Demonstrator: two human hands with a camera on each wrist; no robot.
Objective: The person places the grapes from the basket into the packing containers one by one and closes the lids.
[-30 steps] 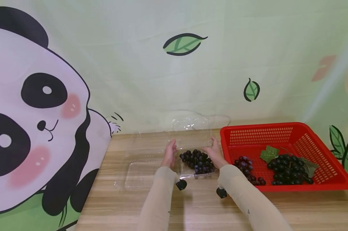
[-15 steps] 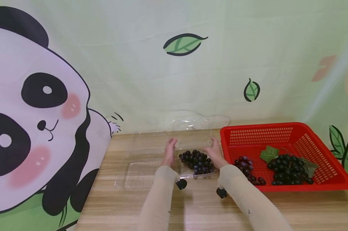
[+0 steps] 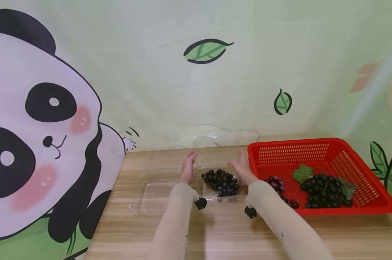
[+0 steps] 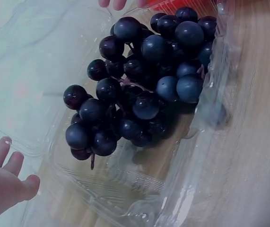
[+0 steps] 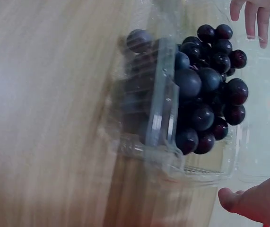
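Grapes [image 3: 221, 182] lie in the clear box [image 4: 182, 184], lid [image 3: 215, 151] not yet closed; left hand [image 3: 187, 168] and right hand [image 3: 242, 169] flank it, fingers extended, grasping nothing, contact unclear; further bunches [image 3: 324, 191] lie unboxed in the basket [image 3: 313, 211].

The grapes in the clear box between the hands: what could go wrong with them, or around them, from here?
Squashed fruit: the grapes pile up near the front wall of the clear box, so folding down its open lid might pinch some.
A nudged neighbor: the left hand is close to a second clear box, which is hard to see and could get knocked.
A bumped basket: the right hand is near the red basket and might jostle it.
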